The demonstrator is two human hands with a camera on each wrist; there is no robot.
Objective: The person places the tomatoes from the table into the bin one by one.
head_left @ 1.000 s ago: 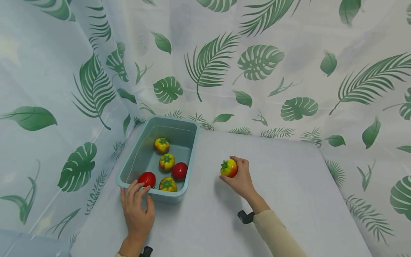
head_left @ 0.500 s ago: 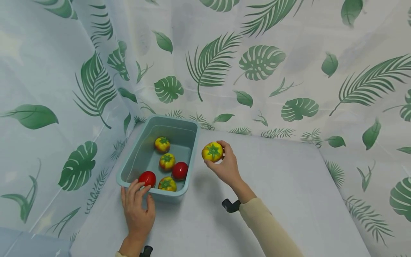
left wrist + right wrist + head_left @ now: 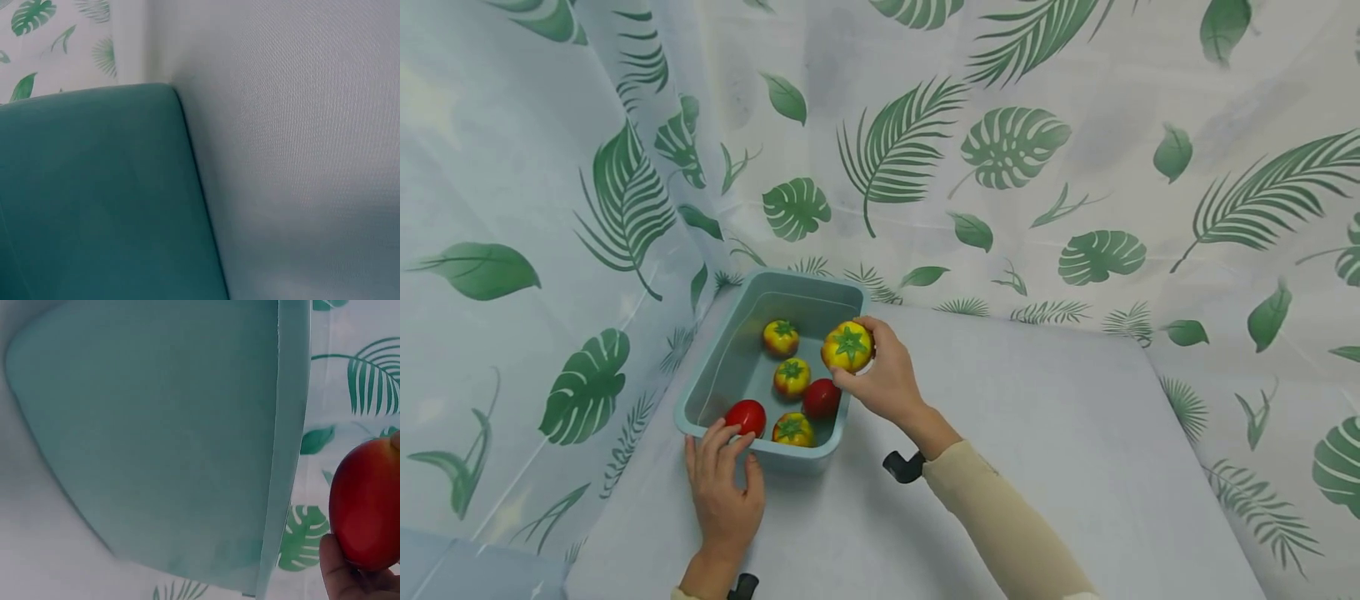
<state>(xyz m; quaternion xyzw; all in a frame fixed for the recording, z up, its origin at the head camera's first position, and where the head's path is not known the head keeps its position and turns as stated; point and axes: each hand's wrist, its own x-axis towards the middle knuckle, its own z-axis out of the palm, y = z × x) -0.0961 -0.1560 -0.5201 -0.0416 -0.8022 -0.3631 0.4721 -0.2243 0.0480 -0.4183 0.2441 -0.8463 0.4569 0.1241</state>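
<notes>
My right hand (image 3: 892, 377) pinches a yellow-and-red tomato (image 3: 847, 347) with a green star-shaped top, between thumb and fingers. It is held over the right rim of a blue-green plastic bin (image 3: 763, 451). In the right wrist view the tomato's red underside (image 3: 364, 506) shows beside the bin's outer wall (image 3: 156, 444). At the bin's near left corner my left hand (image 3: 724, 500) rests with its fingertips over the front rim, close to a red tomato (image 3: 746, 417). The left wrist view shows the bin's wall (image 3: 87, 194) but not the hand.
Inside the bin lie another red tomato (image 3: 822, 398) and several yellow-red ones, such as a far one (image 3: 781, 338) and a near one (image 3: 793, 429). The bin stands on a white-covered table (image 3: 1037, 442). Leaf-print curtains (image 3: 1000, 250) hang behind and at both sides.
My right hand has carried the yellow-and-red tomato leftward and up from over the table to the bin's right rim, its green top turning into view. The left hand stays put.
</notes>
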